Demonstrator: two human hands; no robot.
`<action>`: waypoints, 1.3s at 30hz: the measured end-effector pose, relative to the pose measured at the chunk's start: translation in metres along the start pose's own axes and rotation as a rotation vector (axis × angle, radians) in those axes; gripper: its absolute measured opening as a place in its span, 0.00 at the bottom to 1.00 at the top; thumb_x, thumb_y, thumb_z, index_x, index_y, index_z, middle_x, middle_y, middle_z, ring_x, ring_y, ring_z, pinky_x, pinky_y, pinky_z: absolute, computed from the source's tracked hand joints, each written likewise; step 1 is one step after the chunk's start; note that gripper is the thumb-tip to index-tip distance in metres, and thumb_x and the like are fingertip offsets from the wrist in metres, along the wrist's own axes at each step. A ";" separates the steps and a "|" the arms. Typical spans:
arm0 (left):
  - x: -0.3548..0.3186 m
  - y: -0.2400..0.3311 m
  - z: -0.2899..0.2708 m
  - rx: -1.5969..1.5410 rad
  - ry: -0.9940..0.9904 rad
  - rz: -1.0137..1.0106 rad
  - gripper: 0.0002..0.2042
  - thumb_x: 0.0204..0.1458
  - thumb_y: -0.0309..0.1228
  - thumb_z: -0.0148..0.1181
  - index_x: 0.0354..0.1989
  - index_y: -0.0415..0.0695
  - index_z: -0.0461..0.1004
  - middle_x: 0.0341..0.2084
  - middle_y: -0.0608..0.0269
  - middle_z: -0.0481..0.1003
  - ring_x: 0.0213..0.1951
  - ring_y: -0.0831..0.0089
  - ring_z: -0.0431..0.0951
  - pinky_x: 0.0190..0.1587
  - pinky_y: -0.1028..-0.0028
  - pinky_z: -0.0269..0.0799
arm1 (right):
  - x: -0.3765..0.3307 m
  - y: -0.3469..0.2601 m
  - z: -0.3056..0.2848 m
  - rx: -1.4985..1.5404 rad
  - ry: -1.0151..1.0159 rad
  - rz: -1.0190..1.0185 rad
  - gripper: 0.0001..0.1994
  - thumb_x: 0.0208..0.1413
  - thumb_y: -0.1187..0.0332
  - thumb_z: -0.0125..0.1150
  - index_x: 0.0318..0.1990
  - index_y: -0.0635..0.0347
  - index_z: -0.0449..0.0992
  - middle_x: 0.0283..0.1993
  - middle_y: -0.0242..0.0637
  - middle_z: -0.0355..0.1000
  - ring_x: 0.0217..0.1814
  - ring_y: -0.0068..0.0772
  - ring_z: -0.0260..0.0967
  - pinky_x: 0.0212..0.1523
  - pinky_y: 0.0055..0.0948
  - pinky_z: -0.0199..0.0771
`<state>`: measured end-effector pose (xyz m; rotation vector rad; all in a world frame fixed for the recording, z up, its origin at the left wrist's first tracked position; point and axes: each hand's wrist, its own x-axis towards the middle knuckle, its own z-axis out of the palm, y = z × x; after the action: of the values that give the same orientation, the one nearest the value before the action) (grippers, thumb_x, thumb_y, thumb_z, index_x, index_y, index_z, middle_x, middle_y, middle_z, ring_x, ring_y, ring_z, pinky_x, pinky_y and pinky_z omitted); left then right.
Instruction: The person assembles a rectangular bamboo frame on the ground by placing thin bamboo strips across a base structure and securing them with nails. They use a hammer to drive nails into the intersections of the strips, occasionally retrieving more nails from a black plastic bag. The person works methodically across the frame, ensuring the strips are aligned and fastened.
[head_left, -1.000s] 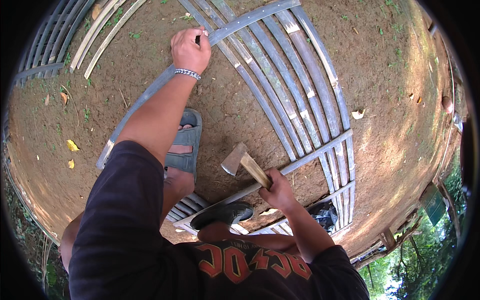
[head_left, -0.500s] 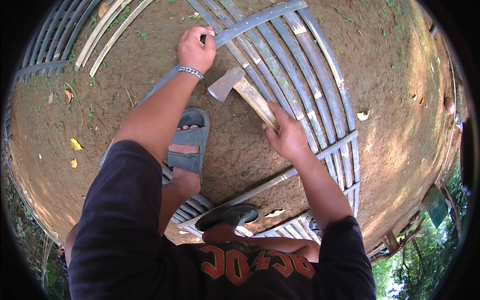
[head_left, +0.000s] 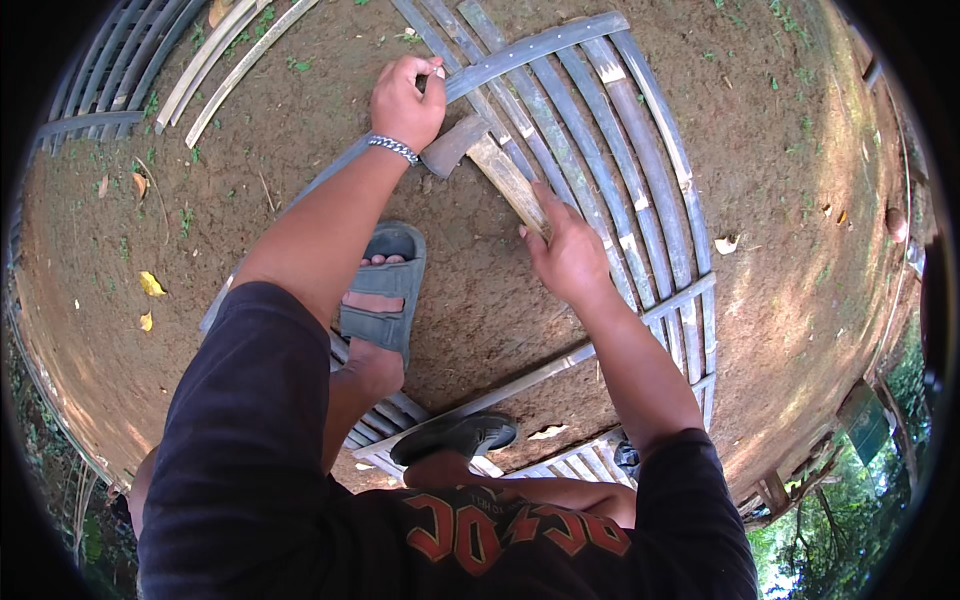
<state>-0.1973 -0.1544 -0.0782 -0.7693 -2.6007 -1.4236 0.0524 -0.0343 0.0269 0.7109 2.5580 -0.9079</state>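
A small hatchet [head_left: 497, 170] with a dull metal head and a pale wooden handle is in my right hand [head_left: 572, 258], whose fingers wrap round the handle. Its head lies just below my left hand [head_left: 408, 104], close to the wrist with the chain bracelet. That left hand is closed in a pinch at the crosspiece [head_left: 540, 48], a flat grey strip across the far part of the slats. What the pinched fingertips hold, if anything, is too small to make out. Long split-bamboo slats [head_left: 600, 170] run beneath the crosspiece, spaced apart.
My sandalled foot [head_left: 383, 290] rests on the brown soil, left of the slats. A lower crosspiece [head_left: 520, 384] passes under the slats near my other foot [head_left: 455, 437]. Loose strips [head_left: 245, 65] and another slatted panel [head_left: 115, 70] lie at the far left.
The hatchet and my right hand have shifted slightly up and left, bringing the head nearer my left wrist. My left hand keeps its pinch by the crosspiece; the whole view has shifted a little.
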 end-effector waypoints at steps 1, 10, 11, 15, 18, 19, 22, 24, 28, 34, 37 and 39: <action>-0.001 0.000 0.000 0.007 -0.005 -0.007 0.06 0.56 0.30 0.62 0.33 0.41 0.73 0.41 0.57 0.85 0.42 0.55 0.82 0.49 0.61 0.76 | -0.001 -0.001 -0.001 -0.011 -0.003 -0.018 0.32 0.60 0.62 0.62 0.72 0.50 0.61 0.54 0.59 0.75 0.50 0.61 0.77 0.53 0.50 0.78; 0.000 0.002 -0.001 0.002 -0.019 -0.020 0.06 0.56 0.29 0.62 0.33 0.41 0.73 0.41 0.57 0.85 0.43 0.55 0.82 0.49 0.61 0.76 | 0.000 0.001 -0.008 -0.031 0.004 -0.033 0.33 0.60 0.63 0.62 0.73 0.51 0.60 0.52 0.58 0.75 0.49 0.61 0.77 0.52 0.50 0.79; 0.000 0.002 -0.001 -0.004 -0.016 -0.012 0.06 0.56 0.29 0.62 0.33 0.41 0.73 0.41 0.57 0.85 0.43 0.55 0.82 0.49 0.61 0.76 | 0.000 0.006 -0.003 -0.038 0.014 -0.058 0.33 0.60 0.63 0.62 0.73 0.51 0.59 0.53 0.58 0.75 0.49 0.61 0.77 0.52 0.50 0.79; 0.000 0.000 -0.001 -0.024 -0.025 -0.022 0.05 0.55 0.29 0.62 0.33 0.41 0.74 0.41 0.58 0.85 0.42 0.56 0.82 0.49 0.61 0.76 | -0.005 0.001 0.007 -0.043 0.022 -0.087 0.33 0.60 0.63 0.62 0.73 0.50 0.59 0.54 0.57 0.74 0.49 0.60 0.77 0.52 0.50 0.79; 0.001 0.001 -0.001 -0.038 -0.036 -0.050 0.05 0.54 0.29 0.62 0.33 0.43 0.74 0.40 0.60 0.85 0.42 0.56 0.80 0.49 0.60 0.76 | -0.001 -0.004 0.003 -0.042 -0.087 -0.030 0.33 0.61 0.63 0.62 0.73 0.49 0.59 0.54 0.56 0.74 0.49 0.60 0.77 0.51 0.50 0.79; 0.001 0.001 -0.001 -0.035 -0.045 -0.058 0.05 0.54 0.29 0.62 0.33 0.43 0.74 0.40 0.60 0.85 0.42 0.56 0.80 0.49 0.60 0.76 | -0.002 -0.003 0.006 -0.032 -0.052 -0.034 0.33 0.61 0.63 0.62 0.73 0.49 0.59 0.54 0.56 0.74 0.50 0.60 0.77 0.51 0.50 0.79; 0.000 0.001 -0.002 -0.035 -0.045 -0.057 0.05 0.54 0.29 0.62 0.34 0.43 0.74 0.40 0.61 0.85 0.42 0.56 0.80 0.49 0.60 0.76 | -0.002 -0.003 0.012 -0.028 -0.012 -0.047 0.33 0.61 0.63 0.62 0.73 0.49 0.59 0.54 0.54 0.74 0.50 0.60 0.77 0.51 0.50 0.79; 0.000 0.000 -0.002 -0.039 -0.040 -0.046 0.05 0.54 0.29 0.62 0.34 0.43 0.74 0.40 0.61 0.85 0.42 0.56 0.80 0.49 0.60 0.76 | -0.001 -0.007 0.008 -0.067 -0.074 -0.053 0.33 0.61 0.63 0.62 0.73 0.49 0.59 0.55 0.54 0.74 0.50 0.60 0.77 0.52 0.50 0.79; 0.001 0.001 -0.004 -0.034 -0.048 -0.048 0.04 0.54 0.29 0.62 0.34 0.43 0.74 0.40 0.61 0.85 0.42 0.56 0.80 0.48 0.60 0.76 | 0.000 -0.001 0.015 -0.019 0.016 -0.053 0.33 0.61 0.63 0.62 0.73 0.50 0.59 0.54 0.55 0.74 0.51 0.60 0.76 0.52 0.50 0.78; 0.002 0.000 -0.002 -0.059 -0.039 -0.037 0.04 0.54 0.29 0.62 0.33 0.43 0.75 0.40 0.59 0.85 0.41 0.55 0.80 0.48 0.60 0.76 | -0.004 -0.004 0.014 0.023 0.023 -0.030 0.33 0.60 0.64 0.63 0.73 0.52 0.61 0.52 0.58 0.75 0.49 0.60 0.78 0.50 0.49 0.79; 0.000 -0.003 0.002 -0.075 -0.013 -0.022 0.04 0.53 0.28 0.64 0.33 0.43 0.75 0.39 0.59 0.85 0.42 0.56 0.81 0.49 0.60 0.76 | -0.030 -0.012 0.013 0.093 -0.040 -0.028 0.33 0.59 0.66 0.66 0.71 0.55 0.63 0.52 0.61 0.75 0.48 0.62 0.78 0.49 0.47 0.80; -0.001 -0.003 0.003 -0.083 0.007 -0.006 0.04 0.53 0.28 0.65 0.33 0.43 0.76 0.39 0.59 0.85 0.42 0.56 0.81 0.49 0.61 0.77 | -0.056 -0.015 0.014 0.160 -0.084 0.003 0.32 0.59 0.66 0.66 0.71 0.55 0.63 0.52 0.62 0.75 0.48 0.62 0.78 0.49 0.47 0.80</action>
<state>-0.1975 -0.1539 -0.0829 -0.7644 -2.5557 -1.5413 0.0917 -0.0722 0.0497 0.7055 2.4304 -1.1271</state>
